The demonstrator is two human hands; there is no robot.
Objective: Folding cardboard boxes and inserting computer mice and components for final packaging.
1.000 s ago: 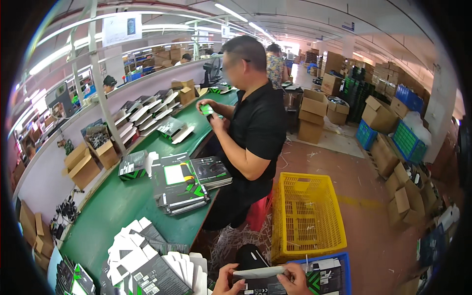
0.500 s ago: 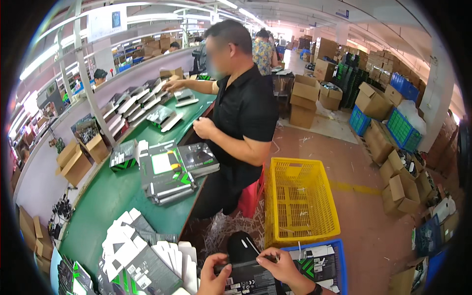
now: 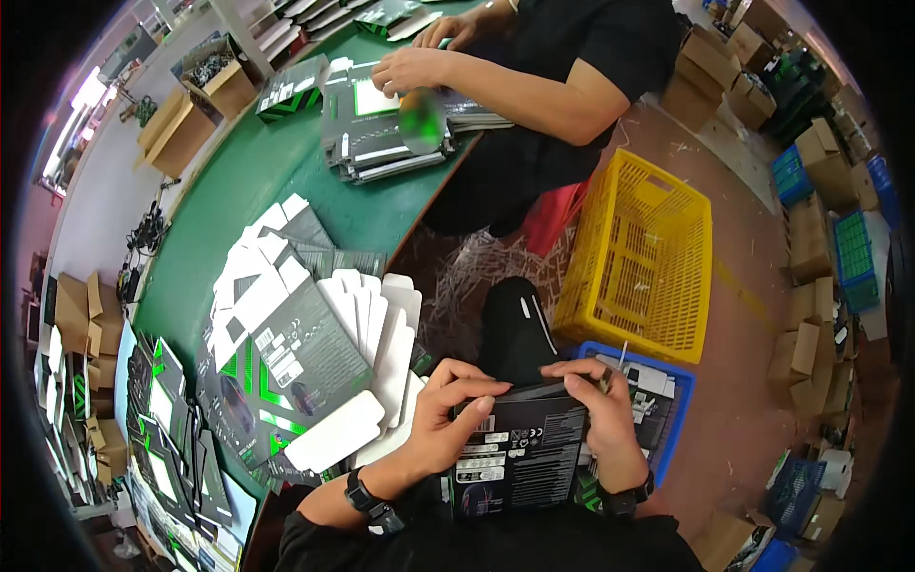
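A flat black printed cardboard box (image 3: 519, 448) rests over my lap, its white label and small print facing up. My left hand (image 3: 448, 415) grips its upper left corner, thumb on the face and fingers along the top edge. At the opposite upper corner, my right hand (image 3: 607, 419) has its fingers and thumb closed on the box's edge. A thin pale sliver shows by the right fingers; whether they hold it, I cannot make out. Just left of my hands, flattened black and green boxes (image 3: 319, 334) with white flaps lie fanned in a pile on the green table (image 3: 219, 176).
A blue crate (image 3: 675, 419) with black box pieces stands right of my hands, a yellow basket (image 3: 634, 257) beyond it. Across the table, a co-worker's hand (image 3: 415, 71) is over a box stack (image 3: 367, 153). More boxes (image 3: 167, 439) lie left. Paper strips litter the floor.
My view has tilted down, so hands and box appear higher and more fully. The co-worker's hands have come together over the box stack. My hands still hold the box.
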